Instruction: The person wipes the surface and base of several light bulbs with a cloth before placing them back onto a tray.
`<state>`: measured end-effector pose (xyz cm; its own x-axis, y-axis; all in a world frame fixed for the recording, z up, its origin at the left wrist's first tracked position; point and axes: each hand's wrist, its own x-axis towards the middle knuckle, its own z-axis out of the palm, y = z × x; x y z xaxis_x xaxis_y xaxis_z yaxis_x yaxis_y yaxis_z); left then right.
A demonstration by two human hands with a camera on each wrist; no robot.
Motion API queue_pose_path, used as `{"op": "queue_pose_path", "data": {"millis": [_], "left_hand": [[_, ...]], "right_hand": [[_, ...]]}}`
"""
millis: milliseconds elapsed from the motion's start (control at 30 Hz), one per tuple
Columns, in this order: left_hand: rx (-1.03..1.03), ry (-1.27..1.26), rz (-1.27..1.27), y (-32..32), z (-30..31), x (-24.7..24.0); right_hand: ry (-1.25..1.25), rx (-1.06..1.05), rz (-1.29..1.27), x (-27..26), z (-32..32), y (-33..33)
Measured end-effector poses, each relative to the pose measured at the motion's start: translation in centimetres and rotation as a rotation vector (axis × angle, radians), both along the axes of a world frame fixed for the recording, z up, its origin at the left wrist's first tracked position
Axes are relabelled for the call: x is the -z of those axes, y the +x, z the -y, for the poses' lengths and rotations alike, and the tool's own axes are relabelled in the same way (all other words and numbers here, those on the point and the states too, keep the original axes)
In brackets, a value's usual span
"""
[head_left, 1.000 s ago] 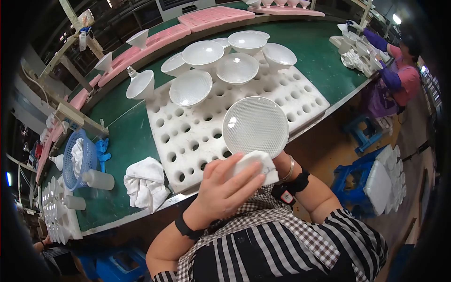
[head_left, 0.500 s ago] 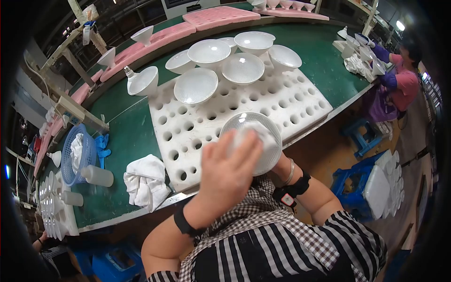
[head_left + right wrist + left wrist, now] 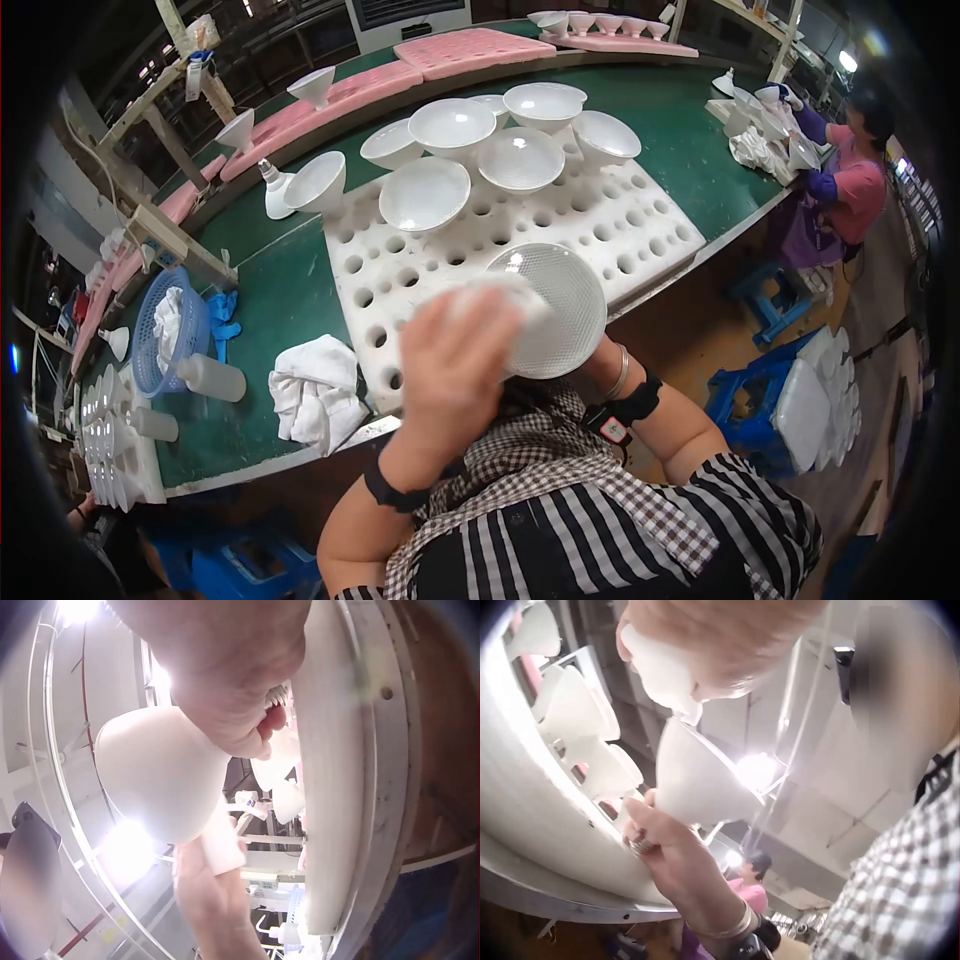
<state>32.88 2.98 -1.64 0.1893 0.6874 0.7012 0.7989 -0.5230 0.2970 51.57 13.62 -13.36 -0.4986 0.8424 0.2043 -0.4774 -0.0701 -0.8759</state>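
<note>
In the head view a reflector lamp bulb with a wide, textured lens is held face up in front of the person's body. My right hand grips it from below, and the right wrist view shows those fingers curled around the narrow end of its white body. A folded white cloth is gripped in my left hand, which is blurred at the left side of the lens. The left wrist view has the cloth right at the bulb's rim.
A white foam board with rows of holes lies behind the hands, several bulbs standing in its far part. To the left are a crumpled white cloth, a bottle and a blue basket. Another person works at right.
My left hand with the cloth has swept from the lens's lower rim across its face, then to its left side. The bulb in my right hand has dropped slightly and shifted.
</note>
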Motion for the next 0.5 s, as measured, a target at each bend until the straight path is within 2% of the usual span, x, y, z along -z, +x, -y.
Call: {"op": "queue_pose_path", "data": {"millis": [33, 133, 167, 200, 267, 300, 333, 367, 400, 467, 500], "left_hand": [[0.158, 0.015, -0.12, 0.7, 0.6, -0.4], [0.022, 0.039, -0.105, 0.2, -1.0, 0.0], [-0.113, 0.052, -0.078, -1.3, -2.9, 1.5], [-0.208, 0.023, -0.089, -2.3, -3.3, 1.3], [-0.166, -0.071, 0.093, -3.5, -3.2, 1.5], [-0.172, -0.064, 0.088, -3.6, -2.9, 1.6], [-0.126, -0.068, 0.181, -3.7, -2.5, 1.7], [-0.087, -0.068, 0.27, -4.0, -2.1, 1.6], [-0.11, -0.064, 0.256, -3.8, -1.5, 1.1], [-0.006, -0.163, 0.386, -2.6, -0.4, -0.3], [-0.006, -0.143, 0.308, -2.6, -0.6, 0.0]], "right_hand": [[-0.223, -0.058, -0.163, 0.1, 0.0, 0.0], [-0.291, -0.053, -0.174, -0.6, 0.0, -0.3], [0.002, 0.032, 0.08, -0.4, -0.5, -0.2], [0.007, 0.034, 0.077, -1.1, -0.1, -0.2], [0.322, 0.183, 0.283, -3.5, 0.9, 0.1], [0.353, 0.234, 0.439, -5.5, 1.2, 0.1], [0.359, 0.224, 0.427, -7.3, 1.5, 0.3], [0.513, 0.259, 0.806, -9.0, 1.7, 0.6], [0.665, 0.293, 1.184, -10.2, 2.0, 0.6], [0.75, 0.297, 1.078, -11.8, 2.5, 0.3], [0.822, 0.315, 0.994, -12.6, 2.6, 0.2]]}}
